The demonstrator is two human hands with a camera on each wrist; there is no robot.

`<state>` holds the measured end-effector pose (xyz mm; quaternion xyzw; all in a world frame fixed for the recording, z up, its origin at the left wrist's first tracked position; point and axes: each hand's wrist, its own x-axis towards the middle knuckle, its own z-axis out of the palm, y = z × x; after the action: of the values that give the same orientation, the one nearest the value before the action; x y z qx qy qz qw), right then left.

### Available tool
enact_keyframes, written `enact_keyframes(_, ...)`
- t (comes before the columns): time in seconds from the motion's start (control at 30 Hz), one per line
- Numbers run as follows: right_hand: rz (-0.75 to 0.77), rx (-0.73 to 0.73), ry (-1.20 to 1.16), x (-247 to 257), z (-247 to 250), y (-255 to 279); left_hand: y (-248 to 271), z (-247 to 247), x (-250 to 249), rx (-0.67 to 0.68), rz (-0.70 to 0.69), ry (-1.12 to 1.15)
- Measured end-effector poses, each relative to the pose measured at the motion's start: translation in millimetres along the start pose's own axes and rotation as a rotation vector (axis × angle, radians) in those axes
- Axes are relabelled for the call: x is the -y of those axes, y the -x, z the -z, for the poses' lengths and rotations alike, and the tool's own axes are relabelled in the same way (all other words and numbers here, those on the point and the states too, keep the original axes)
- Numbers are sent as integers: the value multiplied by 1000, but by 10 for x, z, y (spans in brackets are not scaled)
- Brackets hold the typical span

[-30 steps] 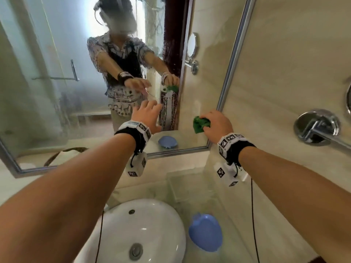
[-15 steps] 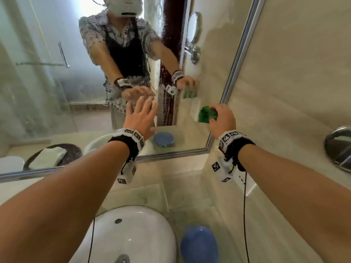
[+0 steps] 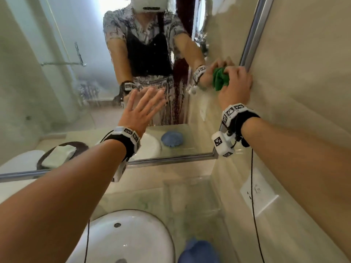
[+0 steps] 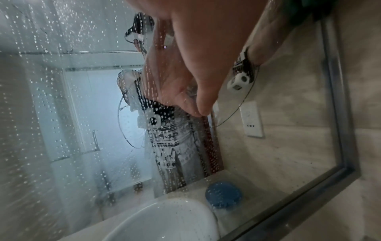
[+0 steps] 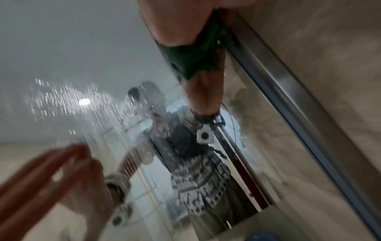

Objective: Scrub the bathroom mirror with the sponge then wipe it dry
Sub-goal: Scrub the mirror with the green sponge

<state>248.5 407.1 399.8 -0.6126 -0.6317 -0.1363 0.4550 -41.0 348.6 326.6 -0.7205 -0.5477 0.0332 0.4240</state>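
Observation:
The large wall mirror (image 3: 57, 92) is speckled with water drops, which show clearly on the mirror (image 4: 51, 114) in the left wrist view. My right hand (image 3: 234, 84) grips a crumpled green sponge (image 3: 220, 78) and presses it on the glass beside the mirror's metal frame (image 3: 254, 31) at the right edge. The right wrist view shows the sponge (image 5: 191, 60) squashed under the palm against the glass. My left hand (image 3: 142, 109) is open with fingers spread, held against or just off the glass near the middle. Its fingers (image 4: 198, 81) meet their reflection.
A white basin (image 3: 123, 240) sits below the mirror on a pale stone counter (image 3: 180, 196). A blue round object (image 3: 199, 251) lies on the counter right of the basin. A white wall socket (image 3: 256, 194) is on the beige wall at right. Cables hang from both wrists.
My right hand has slid the sponge up along the mirror's right edge. The left hand has opened wider and risen a little on the glass. The head view has tilted down.

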Motion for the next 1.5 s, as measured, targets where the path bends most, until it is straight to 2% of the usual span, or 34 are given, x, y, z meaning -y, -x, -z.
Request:
enact_keyframes(0.07,14,17,18,-141,-214,239,0,-36,-12,-20,4,-20)
enact_keyframes(0.2,-85,287,72,-473,-586,876,-32,-70,-30,-24,10,9)
enact_keyframes(0.3,-141,353,62,-553,-717,1080,-38,-96,-22,-12,8,0)
enact_keyframes(0.37,-168,323,-1,-482,-701,1031,-49,-85,-23,-1,5,3)
enact_keyframes(0.43,-119,250,-77,-324,-614,887,-48,-72,-38,6,9,-7)
enact_keyframes(0.6,-38,-52,-291,209,-297,242,-41,-61,-57,11,21,6)
enact_keyframes(0.67,21,-124,-311,319,-253,120,-34,-64,-67,11,27,0)
enact_keyframes(0.73,100,-74,-252,319,-293,190,-33,-66,-79,9,33,-13)
enact_keyframes(0.8,265,33,-134,208,-400,414,-36,-67,-84,16,37,-24)
enact_keyframes(0.9,616,299,63,-182,-655,819,-45,-65,-81,22,37,-35)
enact_keyframes(0.97,679,408,136,-394,-759,1000,-48,-73,-85,16,36,-39)
enact_keyframes(1.03,606,418,99,-380,-723,1001,-53,-85,-91,11,36,-48)
enact_keyframes(1.1,472,371,0,-211,-620,871,-58,-77,-100,17,36,-46)
enact_keyframes(1.33,154,12,-337,489,-194,210,-38,24,-129,-4,50,-24)
enact_keyframes(1.43,140,-128,-437,631,-131,104,-19,58,-26,-52,8,126)
enact_keyframes(1.5,187,-107,-438,644,-174,189,45,107,52,-124,53,263)
